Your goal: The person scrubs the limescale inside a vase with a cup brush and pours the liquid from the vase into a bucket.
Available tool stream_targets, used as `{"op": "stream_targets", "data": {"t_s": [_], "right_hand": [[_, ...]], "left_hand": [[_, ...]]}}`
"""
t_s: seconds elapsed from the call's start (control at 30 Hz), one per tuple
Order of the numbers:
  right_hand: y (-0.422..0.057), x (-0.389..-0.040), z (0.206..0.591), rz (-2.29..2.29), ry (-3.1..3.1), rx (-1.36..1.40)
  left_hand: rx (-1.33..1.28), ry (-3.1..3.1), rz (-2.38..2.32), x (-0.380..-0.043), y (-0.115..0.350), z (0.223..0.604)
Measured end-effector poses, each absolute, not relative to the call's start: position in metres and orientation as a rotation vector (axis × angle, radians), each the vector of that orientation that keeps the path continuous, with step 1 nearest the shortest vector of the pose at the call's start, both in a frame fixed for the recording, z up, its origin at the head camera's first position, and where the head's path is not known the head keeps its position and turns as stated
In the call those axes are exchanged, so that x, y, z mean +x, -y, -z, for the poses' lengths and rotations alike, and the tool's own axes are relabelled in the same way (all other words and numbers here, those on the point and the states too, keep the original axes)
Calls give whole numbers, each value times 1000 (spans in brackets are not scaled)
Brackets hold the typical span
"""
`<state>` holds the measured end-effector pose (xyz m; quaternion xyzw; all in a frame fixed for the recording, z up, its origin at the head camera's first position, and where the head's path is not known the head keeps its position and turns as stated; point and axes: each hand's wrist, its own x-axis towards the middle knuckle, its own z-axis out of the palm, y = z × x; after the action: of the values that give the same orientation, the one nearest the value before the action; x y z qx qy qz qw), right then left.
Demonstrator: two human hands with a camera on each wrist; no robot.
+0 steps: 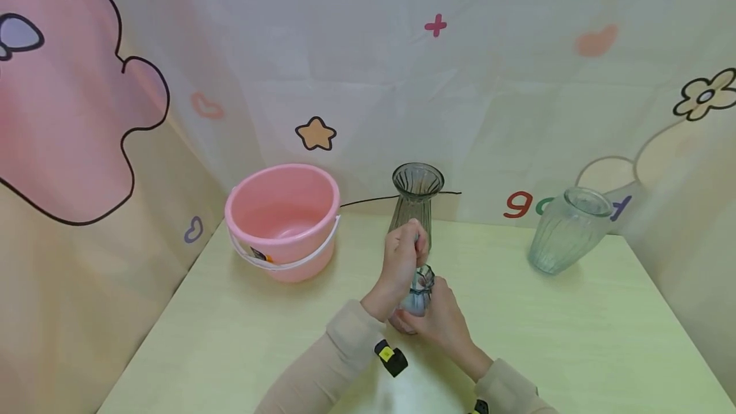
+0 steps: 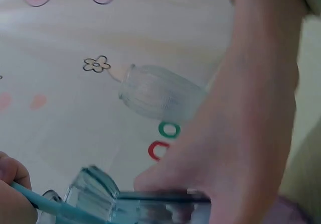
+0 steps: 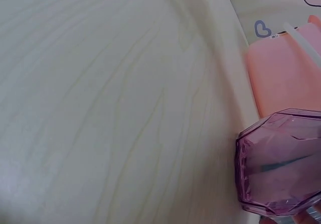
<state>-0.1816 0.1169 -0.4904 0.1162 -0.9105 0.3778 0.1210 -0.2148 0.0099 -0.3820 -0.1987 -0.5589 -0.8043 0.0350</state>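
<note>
A glass vase (image 1: 416,302), bluish at its flared neck and purple at its base (image 3: 251,184), is held tilted above the table. My right hand (image 1: 445,324) grips it round the body. Above the mouth, my left hand (image 1: 400,257) has its fingers curled round a light blue stick (image 2: 37,199), which runs down into the vase's neck. Through the purple base in the right wrist view, a dark teal strip shows inside the glass. What is on the stick's lower end cannot be made out.
A pink bucket (image 1: 287,254) with a white handle stands at the back left. Behind my hands is a tall grey glass vase (image 1: 416,193). A pale green glass vase (image 1: 566,235) stands back right. A printed cloth (image 1: 356,94) hangs behind the table (image 1: 575,337).
</note>
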Motion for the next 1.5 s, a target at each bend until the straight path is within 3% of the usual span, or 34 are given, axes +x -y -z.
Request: {"op": "stream_targets", "data": {"t_s": [0.4, 0.7, 0.93, 1.5], "right_hand": [[-138, -199, 485, -1532, 2641, 867], [-157, -201, 486, -1745, 2814, 834], [-155, -202, 490, -1625, 2728, 879], [-144, -195, 490, -1362, 2635, 779]], "left_hand": [[-676, 1788, 2373, -220, -5, 377], [-709, 1825, 2344, -209, -6, 370], [-639, 1713, 2443, -216, -9, 380], [-595, 1573, 2407, -216, -8, 349]]}}
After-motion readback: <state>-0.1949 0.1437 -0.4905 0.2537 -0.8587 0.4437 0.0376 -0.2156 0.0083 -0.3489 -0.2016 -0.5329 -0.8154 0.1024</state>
